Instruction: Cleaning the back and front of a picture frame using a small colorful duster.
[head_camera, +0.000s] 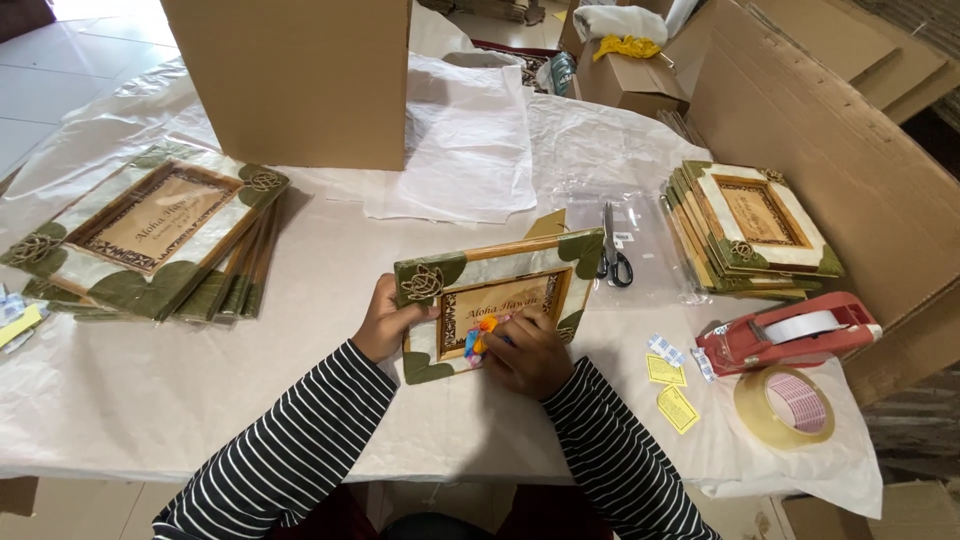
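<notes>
Fingers (395, 318) of the left hand (385, 325) clamp the green-cornered wooden picture frame (495, 300) at centre; right hand (525, 352) fingers pinch a small multicoloured ornament (480, 338) against it.

A tall plain brown cardboard box (300, 80) stands at the far middle of the table. A smaller brown cardboard carton (628, 82) sits beyond it to the right, near large flattened brown cardboard sheets (850, 150). Two small yellow diamond-shaped paper labels (672, 390) lie flat beside a clear tape roll (785, 408), with small blue-and-white sachets (662, 348) just above them.
</notes>
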